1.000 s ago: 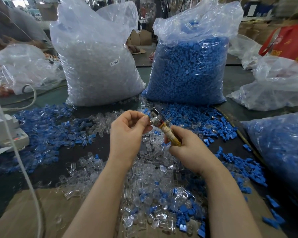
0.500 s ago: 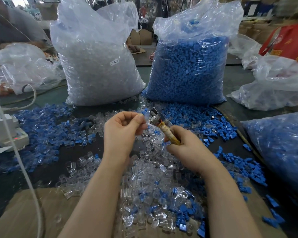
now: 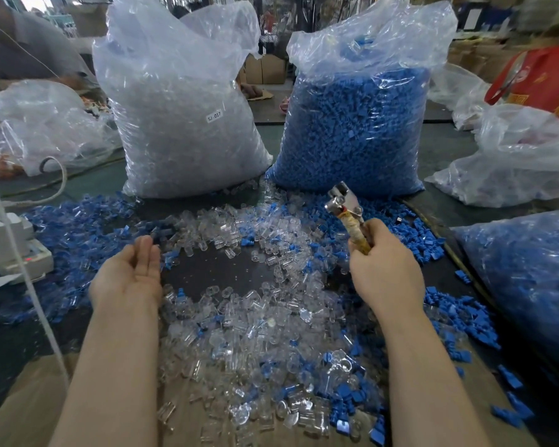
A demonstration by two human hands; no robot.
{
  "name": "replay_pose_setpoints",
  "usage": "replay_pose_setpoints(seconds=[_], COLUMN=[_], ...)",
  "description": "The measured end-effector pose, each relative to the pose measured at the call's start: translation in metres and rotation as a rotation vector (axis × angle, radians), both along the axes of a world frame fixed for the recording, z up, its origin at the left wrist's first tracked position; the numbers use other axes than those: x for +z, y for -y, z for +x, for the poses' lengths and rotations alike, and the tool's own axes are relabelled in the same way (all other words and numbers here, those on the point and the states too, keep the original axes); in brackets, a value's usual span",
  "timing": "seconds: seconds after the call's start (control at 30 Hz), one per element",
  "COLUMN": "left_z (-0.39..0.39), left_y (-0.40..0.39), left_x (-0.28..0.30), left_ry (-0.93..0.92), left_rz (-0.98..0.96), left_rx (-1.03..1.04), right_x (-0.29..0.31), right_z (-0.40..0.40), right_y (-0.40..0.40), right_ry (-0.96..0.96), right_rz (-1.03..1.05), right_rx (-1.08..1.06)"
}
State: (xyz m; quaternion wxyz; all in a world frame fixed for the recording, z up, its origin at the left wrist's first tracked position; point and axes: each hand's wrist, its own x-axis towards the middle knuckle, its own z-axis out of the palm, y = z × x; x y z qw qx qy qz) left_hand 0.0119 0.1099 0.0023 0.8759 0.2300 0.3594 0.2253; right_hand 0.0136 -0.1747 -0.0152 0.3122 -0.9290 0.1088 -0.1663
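My right hand [image 3: 384, 272] grips the hand tool [image 3: 349, 217] by its handle, which is wrapped in yellowish tape; my fingers are curled round it, and its metal head points up and leans a little to the left, above the loose parts. My left hand [image 3: 129, 275] holds nothing; its fingers are straight and lie side by side, with the palm turned up and inward, at the left edge of the heap of clear plastic parts [image 3: 255, 321]; whether it touches them I cannot tell. Between my hands shows a bare patch of the dark table [image 3: 220, 269]. Blue plastic parts [image 3: 78, 227] lie scattered to the left; behind stand a bag of clear parts [image 3: 181, 108] and a bag of blue parts [image 3: 355, 124], side by side.
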Motion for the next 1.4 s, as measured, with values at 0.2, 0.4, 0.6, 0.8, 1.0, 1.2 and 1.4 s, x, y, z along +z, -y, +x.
replay_pose_setpoints(seconds=[0.2,0.4,0.6,0.8,1.0,1.2,1.4], left_z=[-0.002,-0.002,0.002,0.001,0.003,0.004,0.004], left_y=[-0.003,0.011,0.045,0.081,0.088,0.083,0.078], left_x=[0.001,0.006,0.006,-0.008,-0.025,-0.028,-0.024], left_ry=[0.022,-0.055,-0.092,-0.181,-0.313,-0.363,-0.433], left_rz=[-0.057,0.129,0.754,1.514,2.039,2.103,1.913], left_rx=[0.069,0.036,-0.502,-0.766,-0.84,-0.877,-0.801], right_x=[-0.004,-0.005,-0.001,0.0,-0.001,-0.003,-0.004], right_z=[-0.002,-0.002,-0.003,-0.005,-0.004,-0.004,-0.003], right_y=[0.008,0.013,0.009,0.007,0.0,-0.003,-0.003], right_ry=[-0.033,-0.137,-0.296,-0.352,-0.36,-0.333,-0.223], right_rz=[0.039,-0.01,-0.059,-0.167,-0.237,-0.249,-0.202], right_rx=[-0.158,-0.203,-0.134,-0.131,-0.095,-0.066,-0.037])
